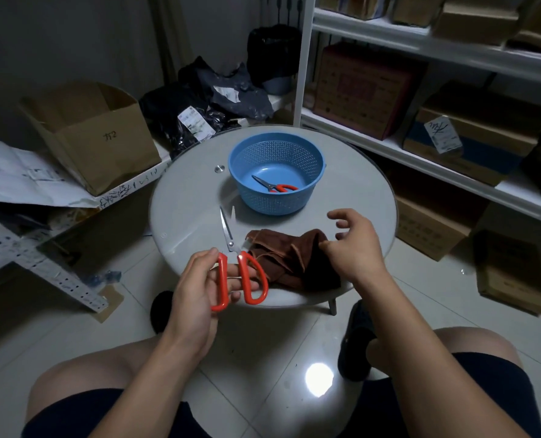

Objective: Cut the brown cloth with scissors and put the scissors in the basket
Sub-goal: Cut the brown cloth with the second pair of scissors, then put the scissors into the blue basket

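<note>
1. red-handled metal scissors (239, 273) are held in the person's left hand (196, 298), fingers curled through and around the handle loops, blades parted and pointing away over the table.
2. a crumpled brown cloth (289, 260) lies on the near edge of the round grey glass-topped table (187, 197), just right of the scissors' handles.
3. the right hand (356, 245) rests at the cloth's right edge, thumb and forefinger pinching it, other fingers spread loosely above.
4. a round blue perforated plastic basket (277, 153) stands at the far side of the table, apart from the cloth.
5. a second pair of red-handled scissors (274, 184) lies inside the basket.
</note>
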{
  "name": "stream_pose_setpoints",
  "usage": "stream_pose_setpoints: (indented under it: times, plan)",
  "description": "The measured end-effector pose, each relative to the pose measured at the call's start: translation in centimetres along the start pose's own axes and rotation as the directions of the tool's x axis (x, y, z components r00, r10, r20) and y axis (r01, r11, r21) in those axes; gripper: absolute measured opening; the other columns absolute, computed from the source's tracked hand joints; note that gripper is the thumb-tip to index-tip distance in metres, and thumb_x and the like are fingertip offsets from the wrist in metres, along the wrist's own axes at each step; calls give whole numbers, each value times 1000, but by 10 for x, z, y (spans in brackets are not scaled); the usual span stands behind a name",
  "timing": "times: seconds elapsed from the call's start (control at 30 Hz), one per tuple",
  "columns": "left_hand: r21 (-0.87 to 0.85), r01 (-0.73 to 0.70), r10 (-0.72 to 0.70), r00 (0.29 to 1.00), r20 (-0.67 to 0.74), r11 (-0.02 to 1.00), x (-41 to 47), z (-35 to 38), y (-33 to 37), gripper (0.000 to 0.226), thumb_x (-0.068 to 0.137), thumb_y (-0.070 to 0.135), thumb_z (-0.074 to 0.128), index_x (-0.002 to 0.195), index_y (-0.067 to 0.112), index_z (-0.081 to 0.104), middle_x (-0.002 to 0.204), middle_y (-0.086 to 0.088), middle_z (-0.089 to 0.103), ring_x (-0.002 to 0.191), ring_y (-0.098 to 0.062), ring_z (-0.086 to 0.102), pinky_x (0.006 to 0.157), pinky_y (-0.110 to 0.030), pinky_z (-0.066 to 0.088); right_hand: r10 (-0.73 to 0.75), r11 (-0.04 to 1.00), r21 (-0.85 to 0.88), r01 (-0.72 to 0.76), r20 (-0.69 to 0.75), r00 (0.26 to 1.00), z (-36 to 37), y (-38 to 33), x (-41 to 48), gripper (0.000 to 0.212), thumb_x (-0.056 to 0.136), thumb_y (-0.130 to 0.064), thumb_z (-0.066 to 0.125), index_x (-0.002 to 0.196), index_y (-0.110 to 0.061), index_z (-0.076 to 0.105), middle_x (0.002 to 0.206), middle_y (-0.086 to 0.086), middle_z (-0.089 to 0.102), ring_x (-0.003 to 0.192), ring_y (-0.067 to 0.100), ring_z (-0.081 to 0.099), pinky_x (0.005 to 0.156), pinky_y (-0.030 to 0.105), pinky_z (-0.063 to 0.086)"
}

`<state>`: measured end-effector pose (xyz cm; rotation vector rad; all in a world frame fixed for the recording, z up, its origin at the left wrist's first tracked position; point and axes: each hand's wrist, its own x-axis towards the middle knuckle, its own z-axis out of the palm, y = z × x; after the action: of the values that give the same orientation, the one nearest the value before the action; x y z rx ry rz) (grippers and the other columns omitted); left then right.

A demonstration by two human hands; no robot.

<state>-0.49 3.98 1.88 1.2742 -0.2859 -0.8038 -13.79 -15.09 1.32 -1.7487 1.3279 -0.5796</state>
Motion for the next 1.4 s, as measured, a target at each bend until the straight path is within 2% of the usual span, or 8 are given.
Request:
stream_pose_setpoints:
  times: [0.2, 0.37, 0.53, 0.7, 0.87, 1.1, 1.27, 1.4]
  plan:
    - [-47, 21, -20, 1000, 20, 999, 17, 20, -4, 70, 88, 45, 52, 118, -18, 47, 85, -32, 64, 59, -30, 63, 58, -34, 48, -387, 922, -35, 387, -174, 906, 0, -24, -36, 23, 77, -10, 66, 92, -24, 77, 95, -5, 64, 88, 8, 60, 84, 17, 45]
    - [-83, -48, 43, 997, -61, 995, 37, 48, -1, 49, 89, 58, 51, 97, 12, 64, 91, -27, 67, 80, -34, 64, 84, -51, 53, -122, 976, 205, 71, 244, 962, 17, -41, -58, 35, 73, -54, 69, 85, -22, 76, 76, -5, 77, 74, 9, 73, 75, 36, 60]
    - [-47, -65, 65, 998, 7, 997, 62, 71, 10, 47, 105, 40, 34, 98, 8, 66, 80, -17, 73, 62, -24, 68, 61, -34, 58, -48, 931, 365, -30, 204, 978, 16, -46, -31, 16, 87, -13, 71, 103, -14, 72, 80, 6, 77, 59, 16, 69, 51, 34, 58]
    - [60, -74, 70, 995, 73, 995, 103, 85, 24, 58, 100, 53, 31, 109, 11, 70, 88, -11, 74, 70, -22, 68, 62, -34, 48, 12, 814, 574, -88, 134, 991, 9, -72, 21, 13, 93, 2, 62, 85, -7, 67, 63, 10, 66, 42, 15, 57, 42, 28, 54]
    - [83, -17, 22, 997, -71, 996, 130, 66, 25, 53, 102, 46, 29, 99, 13, 69, 73, -6, 67, 54, -12, 54, 53, -25, 34, -124, 992, 6, 125, -90, 988, 25, -85, 108, 8, 80, -12, 66, 79, -13, 74, 79, 14, 76, 72, 31, 75, 70, 47, 64]
    - [352, -84, 108, 993, -49, 932, 117, 51, 3, 22, 95, 14, 50, 91, 14, 72, 70, -6, 64, 55, -13, 52, 52, -18, 40, -337, 671, -645, 366, 175, 925, 57, -91, 136, 31, 85, -28, 66, 113, -15, 72, 114, 15, 72, 107, 37, 65, 78, 37, 47]
    - [642, -275, 167, 960, 225, 716, 107, 38, -5, 33, 70, 9, 54, 88, 29, 73, 84, -1, 71, 72, -11, 60, 69, -19, 44, -537, 710, -459, 534, 138, 832, 26, -71, 99, 37, 74, -21, 52, 101, -15, 76, 100, 8, 73, 100, 32, 61, 80, 34, 49]
    - [737, -485, 93, 858, 505, 470, 100, 27, -1, 52, 60, 13, 53, 105, 29, 73, 109, 8, 62, 107, -13, 59, 96, -25, 43, -397, 797, -210, 567, 525, 753, -14, -41, 51, 56, 66, -2, 60, 116, -24, 72, 135, 1, 53, 121, 15, 51, 105, 13, 33]
